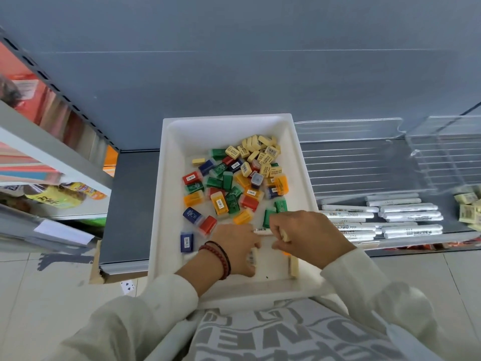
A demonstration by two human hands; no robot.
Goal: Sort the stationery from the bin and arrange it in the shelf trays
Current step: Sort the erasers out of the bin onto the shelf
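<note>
While reaching into white bin point(166, 178), clutches cream eraser point(285, 235) in right hand point(309, 235), pinches white barcoded piece point(251, 256) in left hand point(234, 246).

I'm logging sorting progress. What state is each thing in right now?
Bin, partly full, contents loose and mixed.
Coloured cases, unsorted in the bin.
Erasers, heaped at the bin's far right corner.
Markers, laid in rows at the near end of the tray.
Left hand, down in the bin, grip unclear.
Right hand, curled round a pale item.
</note>
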